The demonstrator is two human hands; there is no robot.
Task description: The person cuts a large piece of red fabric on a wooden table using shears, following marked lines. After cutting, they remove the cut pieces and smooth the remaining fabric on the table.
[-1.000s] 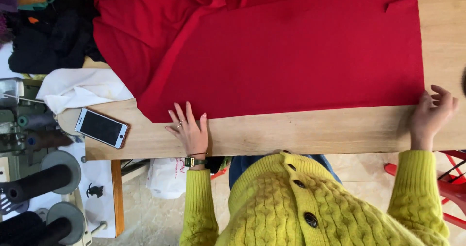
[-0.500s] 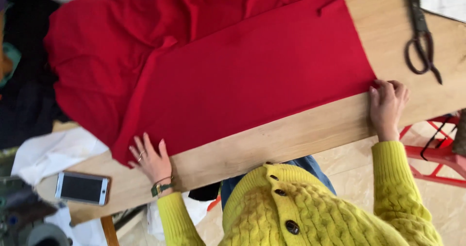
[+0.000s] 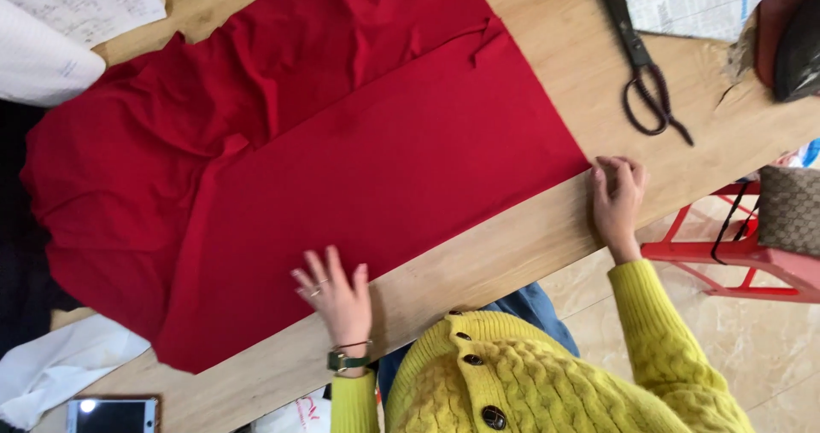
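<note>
View swung since 1.0 s ago: red fabric (image 3: 342,168) edge, then level, now runs tilted, low at 7 o'clock, high at 3 o'clock. Left hand (image 3: 337,301) moved along the near edge toward the middle of the cloth, fingers spread flat, partly on fabric; before it sat by the fabric's corner near the phone (image 3: 111,414). Phone slid to the 7 o'clock frame edge, half cut off. Right hand (image 3: 617,198) now at the fabric's right corner, fingers curled on it. Scissors (image 3: 645,78) came into view at 1 o'clock, plus papers (image 3: 696,2) and red stool (image 3: 735,249) at 3 o'clock.
</note>
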